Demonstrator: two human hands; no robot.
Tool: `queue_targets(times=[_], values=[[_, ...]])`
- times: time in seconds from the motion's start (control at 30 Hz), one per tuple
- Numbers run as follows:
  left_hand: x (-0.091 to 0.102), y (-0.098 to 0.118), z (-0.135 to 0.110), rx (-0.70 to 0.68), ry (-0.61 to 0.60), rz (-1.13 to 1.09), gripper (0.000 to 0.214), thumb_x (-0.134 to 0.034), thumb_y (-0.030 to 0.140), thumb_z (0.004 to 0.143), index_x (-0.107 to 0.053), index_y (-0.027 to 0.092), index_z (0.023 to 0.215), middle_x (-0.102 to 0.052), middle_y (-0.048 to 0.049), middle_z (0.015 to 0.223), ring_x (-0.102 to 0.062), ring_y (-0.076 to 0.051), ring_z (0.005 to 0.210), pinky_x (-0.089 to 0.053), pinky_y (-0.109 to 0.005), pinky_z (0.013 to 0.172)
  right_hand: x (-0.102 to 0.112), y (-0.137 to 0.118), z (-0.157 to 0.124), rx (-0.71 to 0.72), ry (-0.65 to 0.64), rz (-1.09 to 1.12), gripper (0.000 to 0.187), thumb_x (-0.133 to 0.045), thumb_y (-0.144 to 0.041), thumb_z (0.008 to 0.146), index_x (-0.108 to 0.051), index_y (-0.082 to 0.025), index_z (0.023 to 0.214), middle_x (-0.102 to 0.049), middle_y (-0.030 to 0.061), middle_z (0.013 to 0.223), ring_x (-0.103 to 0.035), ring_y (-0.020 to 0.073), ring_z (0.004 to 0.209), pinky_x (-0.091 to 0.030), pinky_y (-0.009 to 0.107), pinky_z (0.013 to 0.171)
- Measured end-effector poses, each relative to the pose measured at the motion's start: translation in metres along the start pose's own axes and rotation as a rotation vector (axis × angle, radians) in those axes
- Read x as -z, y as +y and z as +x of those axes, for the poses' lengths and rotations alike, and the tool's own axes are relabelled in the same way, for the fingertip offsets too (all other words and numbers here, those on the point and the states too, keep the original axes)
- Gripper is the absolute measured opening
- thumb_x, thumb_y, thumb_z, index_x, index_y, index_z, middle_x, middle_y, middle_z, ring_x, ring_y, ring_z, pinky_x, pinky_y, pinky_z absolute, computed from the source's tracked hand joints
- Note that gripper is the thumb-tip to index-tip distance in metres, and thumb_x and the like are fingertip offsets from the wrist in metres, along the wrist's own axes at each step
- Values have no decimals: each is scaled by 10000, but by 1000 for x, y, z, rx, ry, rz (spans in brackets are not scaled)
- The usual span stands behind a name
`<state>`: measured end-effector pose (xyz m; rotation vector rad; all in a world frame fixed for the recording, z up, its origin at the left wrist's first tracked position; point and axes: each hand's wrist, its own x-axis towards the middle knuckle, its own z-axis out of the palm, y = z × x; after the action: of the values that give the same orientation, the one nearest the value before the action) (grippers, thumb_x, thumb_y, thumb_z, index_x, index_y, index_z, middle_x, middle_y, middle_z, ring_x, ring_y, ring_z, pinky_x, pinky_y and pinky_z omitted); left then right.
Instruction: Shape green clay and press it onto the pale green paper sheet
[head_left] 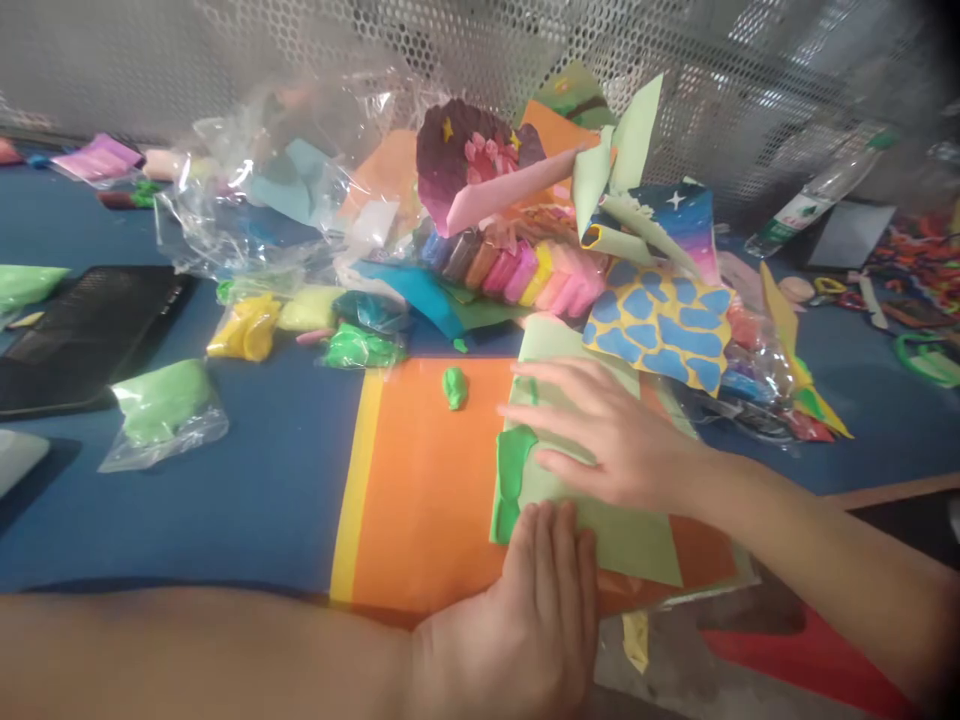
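Note:
My right hand lies flat and open on a pale green paper sheet, fingers stretched toward the left. Flattened dark green clay is pressed along the sheet's left edge, just under the fingertips. My left hand rests at the sheet's near edge, fingers together and extended, pressing the paper down. The green sheet lies on an orange paper sheet. A small lump of green clay sits on the orange paper to the left of my hands.
Bags of coloured clay and a pack of clay sticks crowd the blue table behind. A yellow-and-blue patterned card, folded paper crafts, a black tray, a plastic bottle and a mesh wall stand around.

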<state>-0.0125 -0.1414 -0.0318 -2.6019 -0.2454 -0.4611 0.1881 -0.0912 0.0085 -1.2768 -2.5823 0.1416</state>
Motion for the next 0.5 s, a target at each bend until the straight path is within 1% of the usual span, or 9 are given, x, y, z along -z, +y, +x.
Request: queue_targets(times=[0.1, 0.2, 0.3, 0.43, 0.5], values=[[-2, 0, 0, -5, 20, 60, 483, -371, 348, 946, -606, 4, 1191, -694, -164, 1100, -670, -269, 1001, -541, -395, 849, -16, 3, 11, 101, 71, 10, 352, -548, -206, 855, -656, -278, 1183, -368, 78, 1490, -257, 311, 1397, -316, 544, 1089], [-5, 0, 0, -13, 50, 106, 417, -389, 266, 926, -625, 28, 1174, -709, -140, 1069, -680, -245, 968, -548, -380, 833, -28, 8, 13, 146, 154, 32, 279, -578, -183, 831, -722, -276, 1050, -437, 73, 1441, -279, 301, 1385, -322, 531, 1087], [-7, 3, 0, 2, 43, 115, 423, -375, 269, 928, -624, 38, 1180, -704, -138, 1083, -678, -228, 970, -545, -368, 846, -29, 10, 11, 168, 207, 36, 221, -604, -200, 831, -738, -270, 993, -508, 85, 1376, -338, 287, 1352, -339, 514, 1078], [-7, 5, -1, 3, 21, 124, 432, -364, 285, 935, -612, 38, 1187, -693, -152, 1100, -675, -206, 958, -537, -361, 868, -24, 12, 9, 190, 238, 41, 164, -645, -231, 817, -747, -277, 937, -530, 63, 1370, -407, 284, 1307, -345, 513, 1071], [-7, 4, -2, -8, 13, 137, 413, -372, 279, 932, -615, 57, 1182, -694, -135, 1100, -675, -192, 954, -540, -346, 871, -23, 11, 9, 185, 240, 41, 155, -642, -234, 813, -752, -283, 912, -545, 54, 1357, -434, 278, 1288, -350, 509, 1068]])
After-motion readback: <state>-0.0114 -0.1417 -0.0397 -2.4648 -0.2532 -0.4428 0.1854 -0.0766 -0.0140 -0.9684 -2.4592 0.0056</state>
